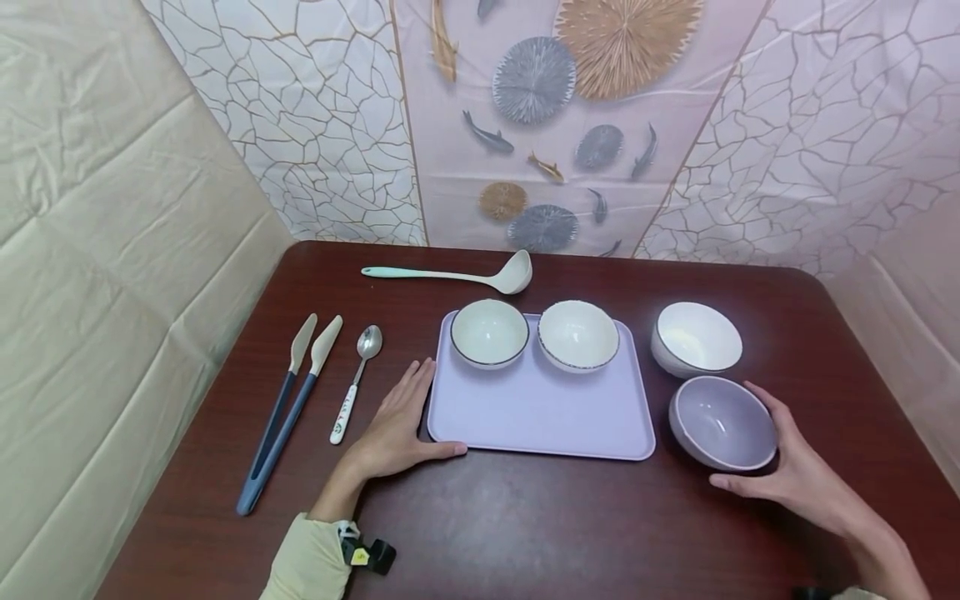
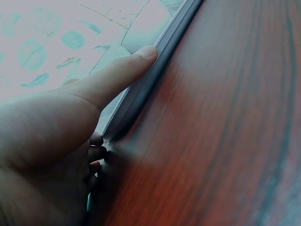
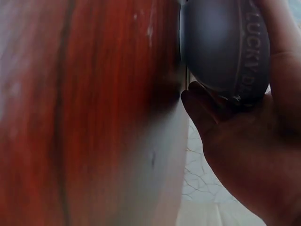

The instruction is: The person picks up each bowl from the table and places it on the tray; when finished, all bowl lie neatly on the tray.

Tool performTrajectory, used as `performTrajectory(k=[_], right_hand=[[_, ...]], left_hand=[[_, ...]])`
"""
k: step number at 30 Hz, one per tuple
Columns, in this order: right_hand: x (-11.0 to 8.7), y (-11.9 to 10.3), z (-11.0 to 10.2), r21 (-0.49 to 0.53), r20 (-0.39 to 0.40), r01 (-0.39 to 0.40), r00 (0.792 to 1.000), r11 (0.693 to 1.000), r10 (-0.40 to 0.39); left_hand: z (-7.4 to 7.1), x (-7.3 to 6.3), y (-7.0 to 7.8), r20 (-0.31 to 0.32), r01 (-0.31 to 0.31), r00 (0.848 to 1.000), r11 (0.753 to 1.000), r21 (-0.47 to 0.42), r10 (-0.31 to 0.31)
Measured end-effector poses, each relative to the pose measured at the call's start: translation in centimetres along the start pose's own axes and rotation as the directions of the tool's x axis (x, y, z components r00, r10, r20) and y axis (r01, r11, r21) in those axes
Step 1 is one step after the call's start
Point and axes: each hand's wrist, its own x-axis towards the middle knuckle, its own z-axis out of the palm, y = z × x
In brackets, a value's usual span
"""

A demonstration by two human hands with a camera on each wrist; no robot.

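A lilac tray (image 1: 540, 417) lies on the table, with a pale dark-rimmed bowl (image 1: 490, 333) and a white bowl with a speckled rim (image 1: 579, 336) standing at its back. My left hand (image 1: 401, 425) rests at the tray's front left corner, fingers straight along the left side and thumb (image 2: 127, 70) against the front edge. To the right of the tray, my right hand (image 1: 798, 475) holds a greyish-purple bowl (image 1: 722, 423) from its right and front. Raised lettering shows on that bowl's side (image 3: 225, 47) in the right wrist view.
Another white bowl (image 1: 697, 337) stands just behind the purple one. A ladle with a mint handle (image 1: 427, 272) lies behind the tray. Left of my left hand are a spoon (image 1: 347, 408) and blue-handled tongs (image 1: 281, 425). Patterned cloth (image 1: 540, 150) hangs beyond the table's back edge.
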Motion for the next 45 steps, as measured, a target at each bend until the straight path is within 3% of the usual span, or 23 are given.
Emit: performTrajectory(k=[11, 14, 17, 23, 30, 35, 45], right_hand=[[0.4, 0.2, 0.4, 0.064, -0.071, 0.021, 0.997, 0.998, -0.016], [0.0, -1.1, 0.2, 0.079, -0.063, 0.017, 0.998, 0.997, -0.012], [0.1, -3.5, 0.8, 0.108, -0.006, 0.016, 1.0, 0.994, -0.016], [3.4, -8.9, 6.4, 0.222, 0.109, 0.043, 0.992, 0.974, -0.068], [7.0, -13.6, 13.7, 0.338, 0.176, 0.023, 0.981, 0.941, -0.087], [8.7, -14.0, 17.0, 0.294, 0.172, 0.015, 0.983, 0.956, -0.069], [9.7, -14.3, 19.3, 0.223, 0.188, 0.062, 0.977, 0.973, -0.105]], left_hand=[[0.0, 0.0, -0.1, -0.004, -0.007, 1.0, 1.0, 0.01, 0.007], [0.0, 0.0, -0.2, -0.004, -0.012, 1.0, 1.0, 0.018, 0.012], [-0.2, -0.1, -0.3, -0.013, -0.013, 1.0, 1.0, 0.015, 0.014], [-0.4, -0.2, -0.5, -0.017, -0.004, 1.0, 1.0, 0.024, 0.004], [0.2, 0.0, -0.5, -0.021, -0.04, 0.999, 0.998, 0.039, 0.041], [0.3, 0.1, -0.5, -0.021, -0.044, 0.999, 0.998, 0.053, 0.045], [0.0, 0.0, -0.3, -0.045, -0.068, 0.997, 0.997, 0.035, 0.069]])
